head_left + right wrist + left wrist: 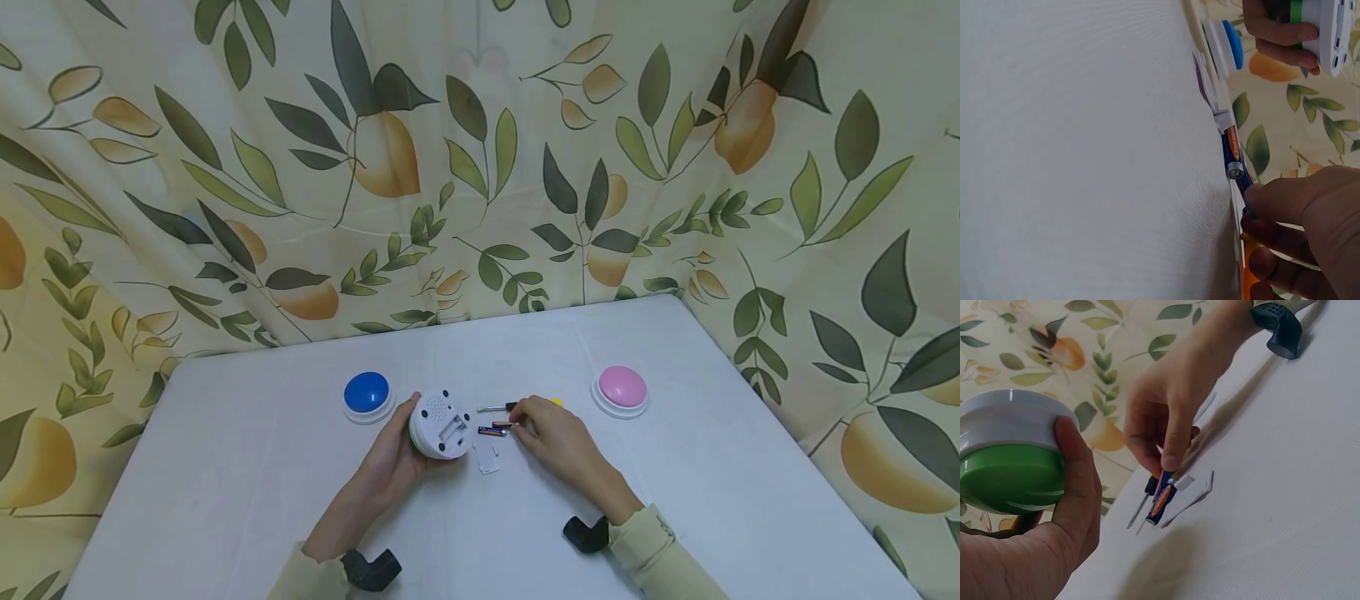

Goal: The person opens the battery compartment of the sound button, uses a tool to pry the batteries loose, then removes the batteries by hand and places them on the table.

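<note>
My left hand grips a round white push-button device with a green dome. In the head view its underside faces up, showing an uncovered battery slot, speaker holes and dark feet. To the right, my right hand pinches the end of a blue-and-orange battery with thumb and finger, low over the white table. A second battery lies right beside it. A small white cover lies just in front of the batteries.
A screwdriver lies behind the batteries, its handle partly hidden by my right hand. A blue button stands at the back left, a pink button at the back right. A patterned curtain hangs behind the table.
</note>
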The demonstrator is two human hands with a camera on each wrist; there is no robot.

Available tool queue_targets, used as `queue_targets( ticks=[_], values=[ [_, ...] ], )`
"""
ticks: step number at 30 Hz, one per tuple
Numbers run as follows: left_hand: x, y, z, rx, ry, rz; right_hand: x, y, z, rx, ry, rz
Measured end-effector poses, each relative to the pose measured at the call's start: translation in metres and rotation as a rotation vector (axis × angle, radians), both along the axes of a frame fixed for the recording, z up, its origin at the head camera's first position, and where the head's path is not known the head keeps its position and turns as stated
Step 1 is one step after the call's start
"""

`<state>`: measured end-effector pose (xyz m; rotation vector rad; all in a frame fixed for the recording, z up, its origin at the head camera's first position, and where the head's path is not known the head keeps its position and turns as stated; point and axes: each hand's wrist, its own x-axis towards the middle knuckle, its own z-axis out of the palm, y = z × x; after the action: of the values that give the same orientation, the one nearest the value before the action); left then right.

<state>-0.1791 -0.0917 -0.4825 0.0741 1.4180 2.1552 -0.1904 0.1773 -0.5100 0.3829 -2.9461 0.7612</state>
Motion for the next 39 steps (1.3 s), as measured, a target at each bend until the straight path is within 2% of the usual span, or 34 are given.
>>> queue_targets(
  ticks=[10,16,22,26,29,31,39],
  values=[
    [0.0,-0.001,0.001,0.03,-0.016,-0.008,0.001,-0.001,-0.003,0.091,0.036,0.021],
    [-0.001,0.0,0.001,-0.002,-0.022,-0.027,0.001,-0.001,-0.001,0.116,0.065,0.032],
    [0.0,-0.003,0.004,-0.07,0.004,-0.03,0.001,0.0,0.0,0.109,0.071,0.04],
    [0.0,-0.006,0.008,-0.076,0.013,-0.056,0.001,0.0,0.001,0.092,0.117,0.054],
    [-0.001,-0.008,0.011,-0.06,0.008,-0.089,0.0,-0.001,0.004,0.036,0.14,0.066],
    [-0.001,-0.009,0.012,-0.064,0.012,-0.115,0.0,-0.001,0.007,-0.037,0.131,0.082],
    [-0.003,-0.012,0.015,-0.185,0.047,-0.231,0.001,-0.007,0.02,-0.332,-0.032,0.182]
  ],
)
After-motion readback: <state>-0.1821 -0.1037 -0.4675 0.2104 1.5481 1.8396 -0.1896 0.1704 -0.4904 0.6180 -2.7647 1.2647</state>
